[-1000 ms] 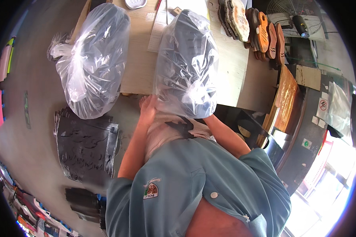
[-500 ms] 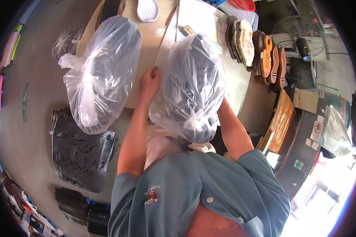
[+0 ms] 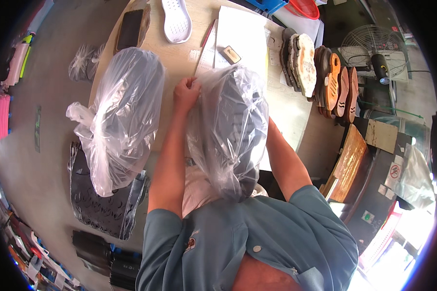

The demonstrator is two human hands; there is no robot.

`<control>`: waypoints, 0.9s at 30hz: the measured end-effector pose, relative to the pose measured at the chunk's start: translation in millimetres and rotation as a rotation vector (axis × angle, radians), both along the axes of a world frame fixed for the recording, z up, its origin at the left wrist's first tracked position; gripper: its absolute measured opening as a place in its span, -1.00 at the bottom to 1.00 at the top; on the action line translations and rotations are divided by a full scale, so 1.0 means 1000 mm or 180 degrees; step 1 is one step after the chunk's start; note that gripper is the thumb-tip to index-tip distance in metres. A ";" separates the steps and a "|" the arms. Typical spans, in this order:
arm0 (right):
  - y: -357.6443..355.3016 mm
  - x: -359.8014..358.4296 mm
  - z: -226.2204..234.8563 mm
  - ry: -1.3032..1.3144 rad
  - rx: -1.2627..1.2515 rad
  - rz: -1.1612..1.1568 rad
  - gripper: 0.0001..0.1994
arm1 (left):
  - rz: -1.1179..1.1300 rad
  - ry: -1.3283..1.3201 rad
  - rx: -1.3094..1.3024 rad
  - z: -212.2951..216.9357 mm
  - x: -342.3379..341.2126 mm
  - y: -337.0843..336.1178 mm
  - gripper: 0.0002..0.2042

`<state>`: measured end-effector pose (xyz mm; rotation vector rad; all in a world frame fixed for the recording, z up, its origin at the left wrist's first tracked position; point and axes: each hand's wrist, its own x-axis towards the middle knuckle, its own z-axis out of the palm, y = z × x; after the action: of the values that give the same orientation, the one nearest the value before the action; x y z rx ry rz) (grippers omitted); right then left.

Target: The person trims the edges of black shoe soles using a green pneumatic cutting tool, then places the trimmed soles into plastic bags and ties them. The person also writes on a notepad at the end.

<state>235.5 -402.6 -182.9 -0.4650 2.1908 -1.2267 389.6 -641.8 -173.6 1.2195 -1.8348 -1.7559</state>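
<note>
Up at the far end of the clear plastic bag (image 3: 228, 128), the left hand (image 3: 186, 93) is clenched on a fold of the film near the bag's top corner, fingers curled tight. The right hand is hidden behind the bag; only its forearm (image 3: 281, 157) shows, running under the bag's right side, so whether it grips cannot be told.

That bag lies lengthwise on the pale wooden tabletop (image 3: 189, 63), its near end pressed against the person's teal shirt (image 3: 247, 242). A second filled plastic bag (image 3: 119, 121), knotted at its left side, sits just beside the left arm and overhangs the tabletop's left edge.

Farther up the tabletop lie a white shoe sole (image 3: 176, 20), a dark flat sole (image 3: 130, 28), white sheets of paper (image 3: 240, 34) with a small block on them, and a row of upright sole moulds (image 3: 320, 72) in cream, brown and orange. A standing fan (image 3: 374, 56) is at the right, and black patterned rubber sheets (image 3: 99, 203) lie on the grey floor below.

The held bag is wrinkled and glossy, and its dark grey stacked contents blur through the film, too veiled to name surely.
</note>
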 end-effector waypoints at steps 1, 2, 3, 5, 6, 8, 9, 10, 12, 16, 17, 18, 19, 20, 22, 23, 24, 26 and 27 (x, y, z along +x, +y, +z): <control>0.000 -0.003 0.000 -0.0003 0.0002 0.0005 -0.66 | 0.0019 0.0307 0.0492 0.002 -0.003 -0.004 -0.70; 0.002 -0.004 0.000 -0.0004 0.0014 0.0013 -0.65 | -0.0125 0.0320 0.0430 0.004 -0.006 -0.008 -0.70; 0.002 -0.004 0.000 0.0015 0.0047 0.0032 -0.65 | -0.0247 0.0336 0.0409 0.005 -0.009 -0.012 -0.70; 0.001 -0.003 -0.005 0.0079 0.0139 0.0104 -0.65 | -0.0426 0.0145 -0.0008 0.005 -0.018 -0.016 -0.70; 0.000 -0.002 -0.010 0.0136 0.0195 0.0143 -0.65 | -0.0474 -0.0066 -0.0404 0.002 -0.022 -0.016 -0.70; -0.006 -0.003 -0.021 0.0298 0.0364 0.0253 -0.65 | -0.0558 -0.0413 -0.1107 -0.006 -0.030 -0.016 -0.69; -0.009 -0.004 -0.027 0.0374 0.0456 0.0310 -0.65 | -0.0606 -0.0553 -0.1411 -0.011 -0.033 -0.015 -0.69; -0.013 -0.006 -0.033 0.0454 0.0547 0.0366 -0.65 | -0.0661 -0.0698 -0.1706 -0.016 -0.034 -0.013 -0.69; -0.015 -0.012 -0.039 0.0408 0.0543 0.0286 -0.64 | -0.0693 -0.0923 -0.1547 -0.022 -0.031 -0.008 -0.65; 0.007 0.003 -0.019 -0.0482 -0.0564 -0.0631 -0.60 | -0.0301 -0.0678 -0.2319 -0.011 0.001 0.001 -0.57; 0.017 0.020 -0.008 -0.0361 -0.0892 -0.0623 -0.61 | -0.0314 -0.0343 -0.2330 -0.004 0.014 0.005 -0.57; 0.028 0.038 0.004 -0.0689 -0.1316 -0.0642 -0.62 | -0.0335 -0.0026 -0.2322 0.003 0.033 0.012 -0.56; 0.038 0.058 0.016 -0.0921 -0.1310 -0.0502 -0.62 | -0.0345 0.0294 -0.2293 0.010 0.052 0.022 -0.55; 0.046 0.080 0.026 -0.1108 -0.1381 -0.0458 -0.62 | -0.0565 0.0238 -0.1703 0.016 0.072 0.037 -0.55; 0.059 0.126 0.041 -0.1340 -0.1352 -0.0406 -0.62 | -0.0752 0.0206 -0.0435 0.018 0.100 0.074 -0.55; 0.062 0.141 0.044 -0.1440 -0.1253 -0.0367 -0.62 | -0.0768 0.0243 0.0104 0.015 0.108 0.095 -0.56; 0.064 0.153 0.045 -0.1474 -0.1172 -0.0370 -0.62 | -0.0736 0.0303 0.0471 0.009 0.112 0.111 -0.56; 0.066 0.169 0.042 -0.1522 -0.1034 -0.0377 -0.61 | -0.0607 0.0449 0.0999 -0.005 0.113 0.130 -0.57; 0.067 0.172 0.040 -0.1518 -0.0998 -0.0385 -0.61 | -0.0555 0.0508 0.1107 -0.013 0.112 0.134 -0.57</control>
<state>407.8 -336.0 -143.3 -0.1373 1.6512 -1.5703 501.1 -507.5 -186.6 1.0199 -1.6332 -2.2716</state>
